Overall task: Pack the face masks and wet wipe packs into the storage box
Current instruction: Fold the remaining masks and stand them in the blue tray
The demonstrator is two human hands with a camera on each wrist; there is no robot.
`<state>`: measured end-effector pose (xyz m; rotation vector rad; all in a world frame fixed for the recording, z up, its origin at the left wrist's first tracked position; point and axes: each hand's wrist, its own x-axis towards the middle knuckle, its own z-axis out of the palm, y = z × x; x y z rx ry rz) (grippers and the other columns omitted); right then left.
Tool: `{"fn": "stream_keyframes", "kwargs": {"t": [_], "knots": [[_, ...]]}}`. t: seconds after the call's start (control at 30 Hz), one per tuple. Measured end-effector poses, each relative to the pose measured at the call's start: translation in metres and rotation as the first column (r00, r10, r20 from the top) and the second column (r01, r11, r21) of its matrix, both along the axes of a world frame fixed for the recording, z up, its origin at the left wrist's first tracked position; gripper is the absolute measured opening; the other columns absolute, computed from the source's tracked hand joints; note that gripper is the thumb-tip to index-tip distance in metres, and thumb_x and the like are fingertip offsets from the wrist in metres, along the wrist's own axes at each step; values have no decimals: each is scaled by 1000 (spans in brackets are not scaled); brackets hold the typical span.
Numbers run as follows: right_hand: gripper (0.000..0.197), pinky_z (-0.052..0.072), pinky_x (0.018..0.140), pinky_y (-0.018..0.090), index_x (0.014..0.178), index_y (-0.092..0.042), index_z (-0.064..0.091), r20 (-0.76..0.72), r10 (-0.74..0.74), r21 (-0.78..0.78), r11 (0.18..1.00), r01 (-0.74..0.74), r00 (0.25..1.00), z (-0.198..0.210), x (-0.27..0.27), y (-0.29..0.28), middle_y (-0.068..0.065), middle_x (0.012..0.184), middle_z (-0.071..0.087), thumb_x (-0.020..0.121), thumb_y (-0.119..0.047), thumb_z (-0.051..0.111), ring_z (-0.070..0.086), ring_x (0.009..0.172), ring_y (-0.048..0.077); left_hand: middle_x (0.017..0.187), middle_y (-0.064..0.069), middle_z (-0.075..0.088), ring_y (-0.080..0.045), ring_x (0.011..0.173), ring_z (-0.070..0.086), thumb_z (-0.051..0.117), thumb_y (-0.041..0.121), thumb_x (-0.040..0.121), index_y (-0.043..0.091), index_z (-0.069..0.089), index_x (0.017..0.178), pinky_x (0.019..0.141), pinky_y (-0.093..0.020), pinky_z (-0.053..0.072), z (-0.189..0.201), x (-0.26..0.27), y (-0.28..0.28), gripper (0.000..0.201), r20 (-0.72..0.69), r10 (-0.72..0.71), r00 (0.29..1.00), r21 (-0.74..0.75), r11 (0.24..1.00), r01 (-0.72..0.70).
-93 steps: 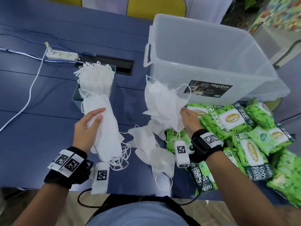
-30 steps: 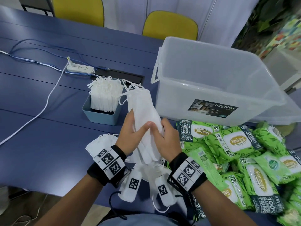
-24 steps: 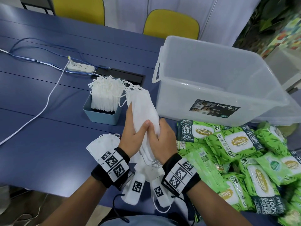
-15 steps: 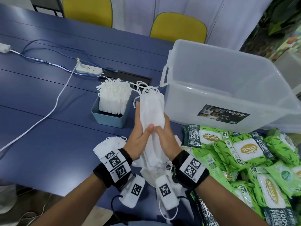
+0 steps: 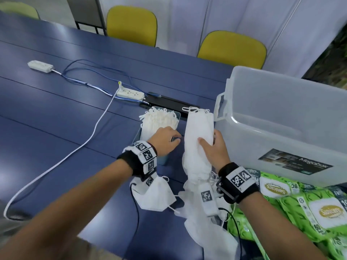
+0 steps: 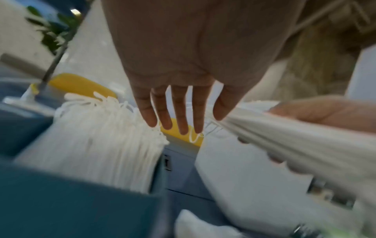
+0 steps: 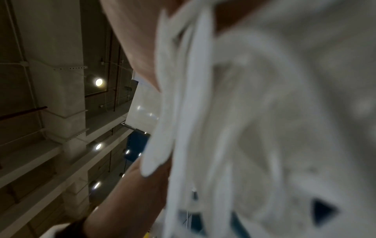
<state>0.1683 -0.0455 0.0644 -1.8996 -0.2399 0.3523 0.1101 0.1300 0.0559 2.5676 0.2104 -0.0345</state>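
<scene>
change: since 0.5 s ago the left hand (image 5: 165,140) has let go of the mask bundle (image 5: 199,139) and moved left over the small bin; both hands gripped the bundle before.
loose masks (image 5: 155,192): lying flat on the blue table (image 5: 56,128), nearest, between the 2 forearms.
wet wipe packs (image 5: 304,209): green heap at near right, on the table outside the box.
right hand (image 5: 216,149): thumb and fingers wrapped round the upright bundle, alone.
left hand: fingers straight and slightly spread, holding nothing, above the masks standing in the small bin (image 5: 139,134).
storage box (image 5: 281,119): clear, right of the bundle.
power strip (image 5: 130,94): far left, beyond the bin.
</scene>
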Motion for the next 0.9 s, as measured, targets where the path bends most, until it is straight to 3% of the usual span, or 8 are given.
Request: {"fn": "stream_keyframes", "kwargs": {"t": [0.13,0.27,0.4,0.47,0.57,0.7,0.8,0.9], "knots": [[33,49,89,39,122,-9,47,-245,-62,137,986,98,968,-3,9,16,9,115,58,91,-16,58,58,100,24,139,-6,48,-29,127,39,42,18,96,11,55,130,106,-40,32,-23,35,26,37,-182,-167,969,323,921,220],[38,51,86,44,122,-12,53,-626,12,333,909,253,780,-11,15,38,15,113,63,87,-23,59,61,99,32,135,-6,49,-30,121,42,45,13,88,10,60,122,100,-42,38,-35,46,38,36,-189,-202,961,414,871,265],[82,48,92,53,126,-17,56,-743,49,288,924,252,668,-36,19,66,17,123,62,50,-37,80,60,112,37,123,-14,47,-34,108,41,51,10,86,2,62,112,91,-46,44,-37,49,50,29,-172,-209,963,460,847,266],[86,46,94,55,126,-16,56,-765,60,287,923,256,641,-52,21,75,17,123,62,46,-37,80,60,112,38,109,-20,52,-40,95,46,61,5,77,-2,65,96,77,-49,49,-38,47,53,21,-99,-263,960,476,834,278],[76,49,93,52,126,-15,57,-766,56,301,912,280,640,-43,12,79,18,122,63,55,-36,74,61,111,37,86,-16,57,-37,72,53,75,5,56,4,65,72,57,-42,52,-43,47,60,20,-20,-362,932,537,782,316],[39,52,85,44,124,-16,51,-711,45,378,866,328,701,-46,13,82,14,118,62,87,-18,58,61,103,32,86,-8,64,-24,75,56,70,15,55,11,71,68,75,-29,41,-48,50,73,14,59,-446,893,642,702,308],[38,51,78,38,128,-17,42,-627,45,396,879,267,778,-43,12,86,11,118,58,92,-10,51,59,99,25,106,-9,62,-33,97,50,65,25,63,21,73,76,86,-43,47,-51,39,85,16,154,-293,944,569,807,157],[35,51,86,40,124,-19,38,-534,7,339,918,206,846,-43,10,93,6,116,56,93,-7,49,57,102,24,137,-11,48,-40,131,29,63,41,72,35,69,81,100,-72,22,-49,29,90,12,172,-93,981,510,860,-8]]}}
